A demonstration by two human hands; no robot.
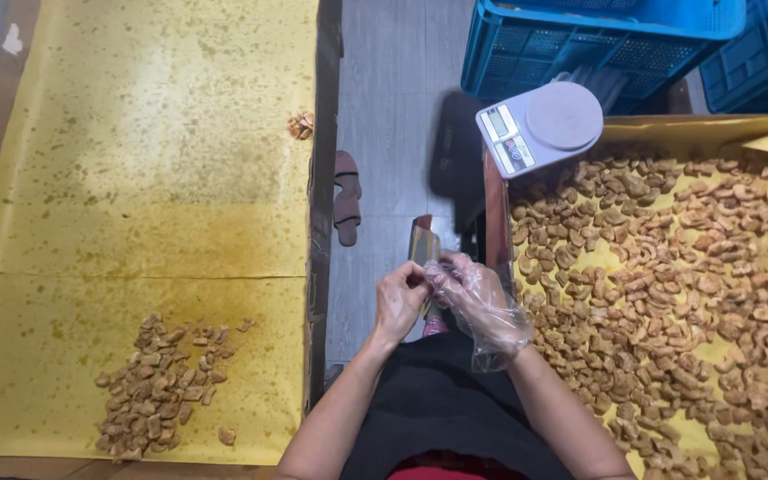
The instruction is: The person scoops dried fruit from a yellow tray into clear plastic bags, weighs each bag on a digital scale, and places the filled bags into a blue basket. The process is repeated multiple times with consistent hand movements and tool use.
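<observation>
My left hand [399,302] is bare and meets my right hand [477,302] in front of my lap. A loose clear plastic glove covers my right hand. My left fingers pinch the glove's plastic near the right fingertips. A shiny pouch [422,242] stands on edge just beyond both hands; whether a hand holds it is unclear. Fried brown snack pieces [668,267] cover yellow paper on the tray at my right. A small pile of the same pieces [157,387] lies on yellow paper [135,160] at my left.
A white kitchen scale [542,124] sits at the right tray's far corner. Blue plastic crates [606,40] stand behind it. A brown sandal [346,196] lies on the grey floor between the trays. A lone snack clump [300,125] rests near the left paper's edge.
</observation>
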